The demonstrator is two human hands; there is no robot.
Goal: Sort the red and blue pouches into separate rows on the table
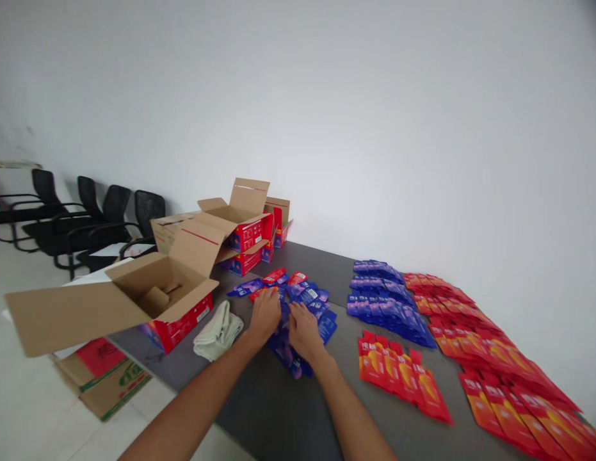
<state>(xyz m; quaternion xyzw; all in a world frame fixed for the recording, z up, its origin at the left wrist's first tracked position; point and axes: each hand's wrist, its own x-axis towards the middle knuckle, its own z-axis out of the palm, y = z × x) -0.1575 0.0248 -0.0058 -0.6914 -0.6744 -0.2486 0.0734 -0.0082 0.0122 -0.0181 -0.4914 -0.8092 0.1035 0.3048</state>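
Observation:
A loose heap of blue pouches (324, 310) lies on the dark table, with a few red pouches (274, 276) at its far side. Both my hands are in the heap, close together. My left hand (266, 315) is closed at its left part, fingers curled onto blue pouches. My right hand (303, 330) faces it, fingers bent and closed on blue pouches between the two hands. The fingertips are partly hidden, so exactly how many pouches each hand holds does not show.
Rows of blue pouches (381, 307) and overlapping red-orange pouches (490, 358) lie at right, one smaller red group (398, 371) nearer. Left stand an open carton (187, 330), a folded cloth (218, 331) and stacked boxes (252, 235). Black chairs (115, 208) line the wall.

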